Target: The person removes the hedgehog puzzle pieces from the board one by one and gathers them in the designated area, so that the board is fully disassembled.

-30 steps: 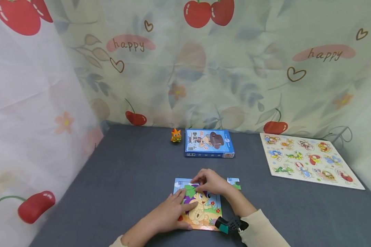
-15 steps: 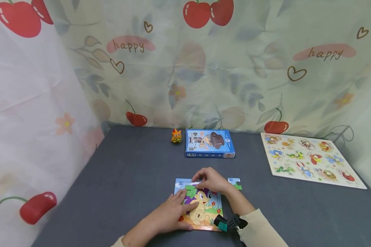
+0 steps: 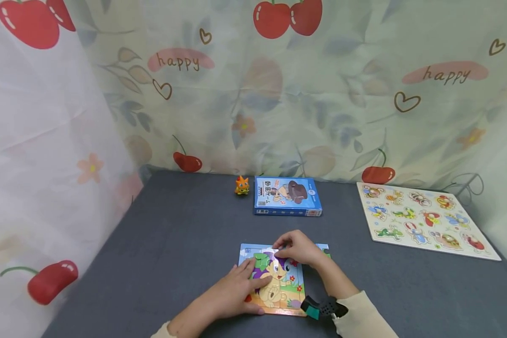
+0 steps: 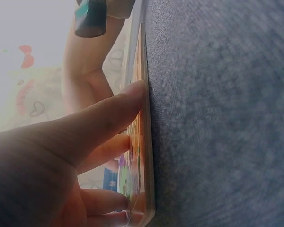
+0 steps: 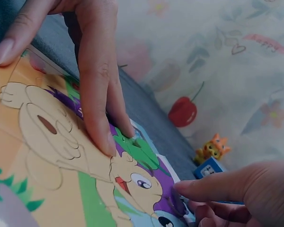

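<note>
The far curtain (image 3: 245,141) is showing "happy" at left, while nearer the left hand (image 3: 238,288) is resting, fingers apart, on the jigsaw (image 3: 272,296), which is lying near centre on the desk (image 3: 177,225) and looking mostly assembled. Beyond, a blue box (image 3: 287,195) is bearing "卧底ゲーム", and the right hand (image 3: 299,248) is touching the picture's purple hair, its grip possibly clamping a piece, though I cannot tell. Right of the jigsaw, a loose piece (image 3: 323,246) is lying apart, seemingly left to fit; farther right the curtain is repeating "happy".
</note>
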Motion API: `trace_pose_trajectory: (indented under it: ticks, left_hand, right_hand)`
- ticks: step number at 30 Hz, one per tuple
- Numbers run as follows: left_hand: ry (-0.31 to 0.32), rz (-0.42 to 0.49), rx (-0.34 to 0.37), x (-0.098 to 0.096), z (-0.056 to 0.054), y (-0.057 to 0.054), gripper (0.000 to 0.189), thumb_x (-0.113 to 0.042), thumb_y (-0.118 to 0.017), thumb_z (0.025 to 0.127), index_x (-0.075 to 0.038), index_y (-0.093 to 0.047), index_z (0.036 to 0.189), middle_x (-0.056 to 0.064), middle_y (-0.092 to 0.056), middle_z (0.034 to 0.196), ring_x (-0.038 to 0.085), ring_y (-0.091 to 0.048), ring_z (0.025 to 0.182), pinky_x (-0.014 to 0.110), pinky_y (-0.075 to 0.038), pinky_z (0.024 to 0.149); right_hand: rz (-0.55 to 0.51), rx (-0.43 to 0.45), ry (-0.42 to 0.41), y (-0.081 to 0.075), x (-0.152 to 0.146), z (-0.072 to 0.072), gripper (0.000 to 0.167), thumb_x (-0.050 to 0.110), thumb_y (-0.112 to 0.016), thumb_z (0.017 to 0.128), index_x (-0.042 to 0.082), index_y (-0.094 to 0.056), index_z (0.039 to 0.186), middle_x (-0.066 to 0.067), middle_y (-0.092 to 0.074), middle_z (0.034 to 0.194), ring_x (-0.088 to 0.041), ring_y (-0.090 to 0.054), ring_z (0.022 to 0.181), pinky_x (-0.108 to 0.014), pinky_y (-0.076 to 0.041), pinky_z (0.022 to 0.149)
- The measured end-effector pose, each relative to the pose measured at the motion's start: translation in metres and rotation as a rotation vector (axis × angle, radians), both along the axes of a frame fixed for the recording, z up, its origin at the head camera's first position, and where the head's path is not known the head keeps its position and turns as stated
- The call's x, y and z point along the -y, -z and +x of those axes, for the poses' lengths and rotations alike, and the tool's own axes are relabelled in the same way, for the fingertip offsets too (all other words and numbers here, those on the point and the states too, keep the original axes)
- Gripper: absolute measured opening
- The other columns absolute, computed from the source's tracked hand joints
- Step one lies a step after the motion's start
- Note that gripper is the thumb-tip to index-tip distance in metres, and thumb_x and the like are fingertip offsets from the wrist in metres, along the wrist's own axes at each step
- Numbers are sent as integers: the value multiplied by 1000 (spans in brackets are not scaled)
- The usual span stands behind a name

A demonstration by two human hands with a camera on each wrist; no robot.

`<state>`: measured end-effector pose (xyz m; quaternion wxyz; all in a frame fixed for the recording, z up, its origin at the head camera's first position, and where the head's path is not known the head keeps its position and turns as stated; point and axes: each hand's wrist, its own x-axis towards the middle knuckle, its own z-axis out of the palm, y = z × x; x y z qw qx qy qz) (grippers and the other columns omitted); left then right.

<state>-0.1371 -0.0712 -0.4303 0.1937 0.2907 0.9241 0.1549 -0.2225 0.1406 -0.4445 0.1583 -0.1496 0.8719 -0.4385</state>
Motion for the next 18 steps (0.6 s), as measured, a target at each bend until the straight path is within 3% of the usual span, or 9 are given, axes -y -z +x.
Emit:
trace_pose_trajectory:
  ticks: [7, 18]
  left_hand:
    - [-3, -2, 3, 0, 0, 0, 63, -55, -65, 78, -36, -47, 135, 17, -28, 152, 35, -24, 141, 58, -28, 108]
    - [1, 3, 0, 0, 0, -1, 62, -54, -65, 79, -35, -47, 135, 18, -28, 151, 35, -24, 140, 58, -28, 108]
  right_hand:
    - [-31, 6, 0, 1, -5, 6, 13, 9, -67, 84, 4, -70, 96, -3, -61, 77, -11, -47, 54, -22, -42, 48]
    - [-111, 54, -4, 0, -6, 10, 14, 11, -63, 88, 0, -65, 97, -5, -58, 75, -12, -48, 55, -24, -44, 50]
